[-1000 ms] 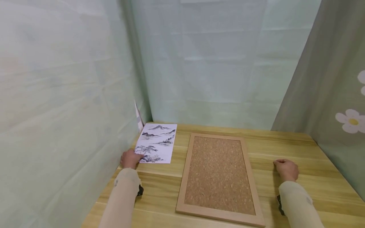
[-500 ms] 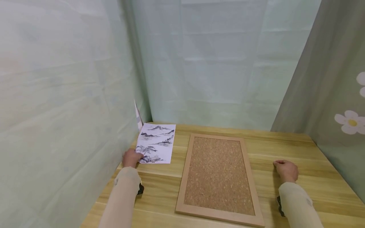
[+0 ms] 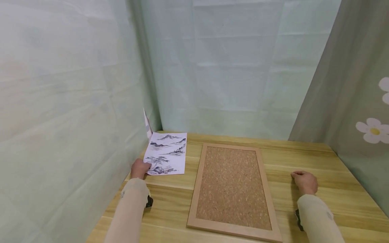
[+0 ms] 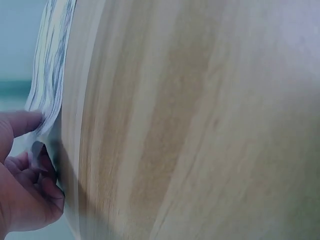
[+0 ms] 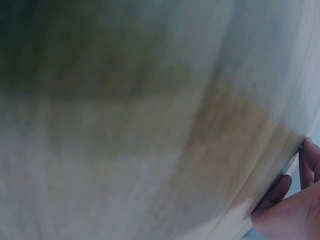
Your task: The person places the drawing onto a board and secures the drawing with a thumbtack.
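Note:
A white sheet of paper (image 3: pixel 167 153) printed with an ink landscape of mountains and trees lies at the far left of the table. My left hand (image 3: pixel 140 168) pinches its near left corner, thumb on top and fingers underneath; the left wrist view shows that paper edge (image 4: pixel 50 65) lifted off the wood. To the right of the sheet, a cork board (image 3: pixel 234 187) in a light wooden frame lies flat on the table. Beyond the board, my right hand (image 3: pixel 305 180) rests on the tabletop with loosely curled fingers and holds nothing.
The wood-grain table (image 3: pixel 170 209) meets a pale curtain (image 3: pixel 91 101) along its left side. Another curtain (image 3: pixel 225 67) hangs behind. A narrow white pointed piece (image 3: pixel 147 125) stands against the curtain at the back left corner.
The printed sheet has turned slightly under my left hand, its far right corner shifting a little left and its near right corner a little right. My right hand has stayed in place.

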`<state>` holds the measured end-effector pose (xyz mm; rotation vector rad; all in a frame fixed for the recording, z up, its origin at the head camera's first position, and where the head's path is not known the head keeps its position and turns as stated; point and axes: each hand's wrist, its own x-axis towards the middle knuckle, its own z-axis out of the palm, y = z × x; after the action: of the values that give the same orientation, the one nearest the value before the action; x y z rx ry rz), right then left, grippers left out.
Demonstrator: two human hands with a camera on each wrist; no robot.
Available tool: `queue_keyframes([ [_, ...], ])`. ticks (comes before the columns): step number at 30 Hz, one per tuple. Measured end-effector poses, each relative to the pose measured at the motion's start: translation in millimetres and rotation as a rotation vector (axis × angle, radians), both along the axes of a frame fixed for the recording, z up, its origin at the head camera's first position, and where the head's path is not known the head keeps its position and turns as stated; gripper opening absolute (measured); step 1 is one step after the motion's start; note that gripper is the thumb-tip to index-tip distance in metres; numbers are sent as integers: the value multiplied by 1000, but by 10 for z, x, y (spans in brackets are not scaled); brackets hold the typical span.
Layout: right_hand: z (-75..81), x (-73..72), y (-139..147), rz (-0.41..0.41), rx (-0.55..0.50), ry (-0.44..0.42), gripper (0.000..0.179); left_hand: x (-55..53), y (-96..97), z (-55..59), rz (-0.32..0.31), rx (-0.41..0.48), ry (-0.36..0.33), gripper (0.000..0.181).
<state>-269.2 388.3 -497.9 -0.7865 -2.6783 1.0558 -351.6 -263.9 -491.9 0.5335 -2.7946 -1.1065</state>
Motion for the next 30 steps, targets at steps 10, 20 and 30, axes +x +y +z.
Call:
queue_keyframes([
  [10, 10, -1, 3, -9, -17, -10, 34, 25, -15, 17, -3, -19, 37, 37],
  [20, -9, -18, -8, 2, -12, -4, 34, -76, -47, -14, 30, 524, 26, 38],
  [30, 13, 8, -4, 13, -17, -27, 35, -29, 65, 258, 9, 802, 50, 41],
])
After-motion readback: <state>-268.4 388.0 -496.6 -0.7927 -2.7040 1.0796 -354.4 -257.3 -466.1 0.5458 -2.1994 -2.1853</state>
